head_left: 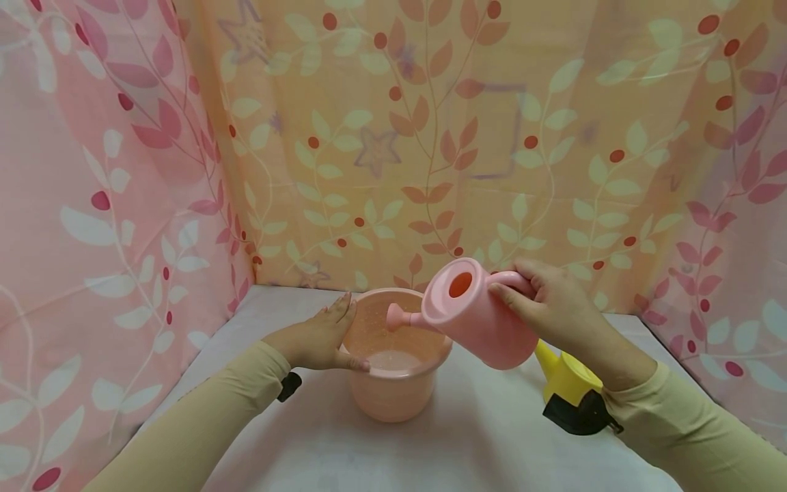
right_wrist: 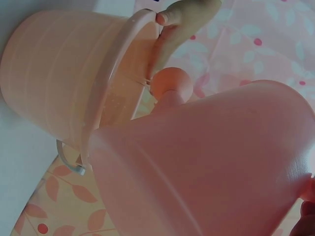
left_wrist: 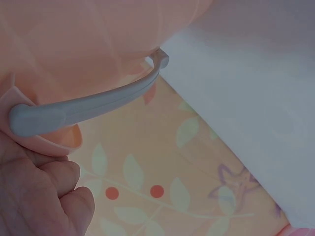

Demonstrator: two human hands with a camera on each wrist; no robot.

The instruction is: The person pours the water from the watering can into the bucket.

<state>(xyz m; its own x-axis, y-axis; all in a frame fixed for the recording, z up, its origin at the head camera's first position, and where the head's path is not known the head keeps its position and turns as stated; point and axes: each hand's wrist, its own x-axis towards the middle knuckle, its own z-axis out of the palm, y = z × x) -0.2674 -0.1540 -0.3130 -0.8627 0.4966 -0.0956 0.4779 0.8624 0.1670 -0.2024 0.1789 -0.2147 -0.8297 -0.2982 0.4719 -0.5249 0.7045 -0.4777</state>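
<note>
Spout of the pink watering can (head_left: 476, 314) is tipping down over the pink bucket (head_left: 396, 369), its long axis running from my right hand (head_left: 553, 304), clasping the handle, toward the rim; my left hand (head_left: 322, 335) is gripping that rim's near-left side; water is lying inside the bucket.

I see a pink watering can (head_left: 479, 321), a peach bucket (head_left: 396, 393), a yellow can (head_left: 568, 379) on the right, and leaf-patterned curtains (head_left: 393, 137).
</note>
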